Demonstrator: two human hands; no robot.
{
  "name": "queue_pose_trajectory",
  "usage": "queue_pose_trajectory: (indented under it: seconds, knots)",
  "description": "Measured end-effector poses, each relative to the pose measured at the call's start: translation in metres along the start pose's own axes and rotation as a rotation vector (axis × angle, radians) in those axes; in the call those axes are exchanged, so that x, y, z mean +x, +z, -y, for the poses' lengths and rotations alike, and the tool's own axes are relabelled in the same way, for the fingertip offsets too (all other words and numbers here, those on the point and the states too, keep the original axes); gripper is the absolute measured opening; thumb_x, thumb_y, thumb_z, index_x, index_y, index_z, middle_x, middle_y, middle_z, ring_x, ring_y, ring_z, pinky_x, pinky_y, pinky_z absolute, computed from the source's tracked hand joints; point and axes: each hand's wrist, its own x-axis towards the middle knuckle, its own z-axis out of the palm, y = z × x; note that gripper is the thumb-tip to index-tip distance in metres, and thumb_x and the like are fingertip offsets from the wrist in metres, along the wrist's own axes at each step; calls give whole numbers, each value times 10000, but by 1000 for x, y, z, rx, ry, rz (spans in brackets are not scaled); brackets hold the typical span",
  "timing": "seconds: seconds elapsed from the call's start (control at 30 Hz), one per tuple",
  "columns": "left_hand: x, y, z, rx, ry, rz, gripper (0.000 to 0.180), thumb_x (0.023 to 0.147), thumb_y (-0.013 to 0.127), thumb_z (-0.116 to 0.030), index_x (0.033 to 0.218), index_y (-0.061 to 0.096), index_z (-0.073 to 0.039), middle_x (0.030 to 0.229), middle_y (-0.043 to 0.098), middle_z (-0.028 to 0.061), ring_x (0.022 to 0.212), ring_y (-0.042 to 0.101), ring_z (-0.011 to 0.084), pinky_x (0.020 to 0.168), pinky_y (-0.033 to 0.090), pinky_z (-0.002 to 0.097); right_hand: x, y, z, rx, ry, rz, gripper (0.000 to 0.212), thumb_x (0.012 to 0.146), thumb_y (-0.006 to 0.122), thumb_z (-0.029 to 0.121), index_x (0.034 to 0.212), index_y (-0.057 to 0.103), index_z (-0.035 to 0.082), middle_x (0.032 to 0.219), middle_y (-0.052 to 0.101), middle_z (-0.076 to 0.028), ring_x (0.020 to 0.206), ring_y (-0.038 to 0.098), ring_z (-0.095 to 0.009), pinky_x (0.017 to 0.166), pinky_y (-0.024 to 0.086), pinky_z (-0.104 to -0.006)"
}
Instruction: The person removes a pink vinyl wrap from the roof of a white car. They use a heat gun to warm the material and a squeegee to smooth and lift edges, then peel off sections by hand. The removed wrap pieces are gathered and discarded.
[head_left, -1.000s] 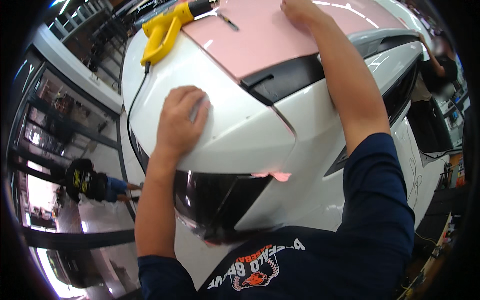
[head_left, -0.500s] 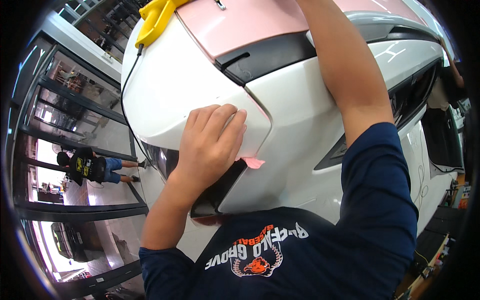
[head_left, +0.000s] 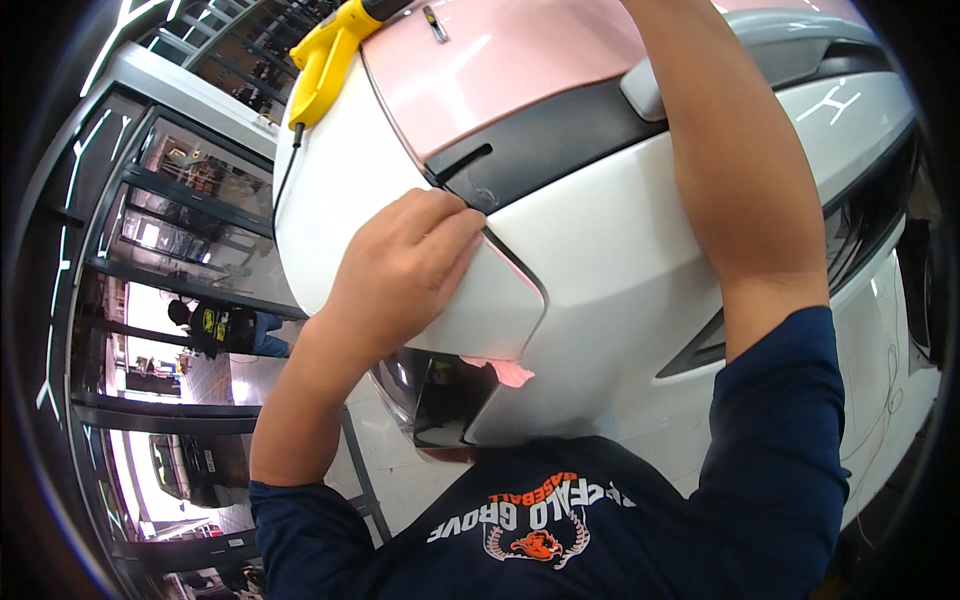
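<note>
My left hand (head_left: 405, 265) lies over the white car panel (head_left: 490, 290), its fingers bent and pressed together at the seam beside a black trim piece (head_left: 545, 130). Whatever the fingertips pinch is hidden. Below that hand, a torn flap of pink film (head_left: 508, 372) sticks out at the panel's lower edge, above a dark lamp (head_left: 455, 400). My right arm (head_left: 740, 170) stretches up across the car's side; its hand is beyond the top edge. A yellow heat gun (head_left: 325, 75) rests on the white surface at the upper left.
A small knife-like tool (head_left: 436, 24) lies on the pink panel (head_left: 520, 50). A black cord (head_left: 280, 185) trails down from the heat gun. To the left, behind dark-framed glass doors (head_left: 165, 410), a person (head_left: 225, 328) stands. The car's roof rail (head_left: 760, 45) runs along the upper right.
My left hand has moved up the panel toward the black trim, its fingers now closer together. More of the pink flap shows. The whole view has shifted slightly.
</note>
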Motion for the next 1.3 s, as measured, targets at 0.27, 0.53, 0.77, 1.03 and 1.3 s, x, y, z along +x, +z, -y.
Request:
queue_pose_trajectory:
  seconds: [0.27,0.53,0.77,1.03,1.3]
  knots:
    - [11,-11,3,225,222,166,210,722,640,-8,930,633,7,890,595,103,761,596,234,664,507,326,-9,-27,23,190,282,216,233,787,534,72,851,680,-98,932,658,-313,959,643,-406,858,507,-436]
    - [26,-19,35,104,143,294,146,795,628,-19,940,621,-7,891,601,114,806,614,252,691,515,355,-9,-31,23,146,192,205,237,794,533,87,842,692,-82,890,668,-293,926,653,-404,867,498,-446]
    - [55,-27,175,-46,-904,232,270,894,629,-213,973,696,36,787,677,92,702,645,154,682,531,291,-8,-17,31,217,223,214,232,791,536,83,854,705,-61,923,672,-282,932,660,-377,823,513,-429]
    - [123,-22,171,32,-979,398,222,818,667,-141,734,629,61,617,601,95,494,607,173,470,519,292,-5,-37,22,184,282,183,274,804,568,95,1013,711,-10,1063,670,-241,1015,649,-372,868,504,-437]
    - [130,-17,183,32,-1214,542,173,808,643,-94,712,607,45,570,530,59,426,490,134,393,401,285,-25,-60,35,438,341,255,311,842,630,178,1130,699,83,1192,650,-173,1130,618,-331,946,482,-416]
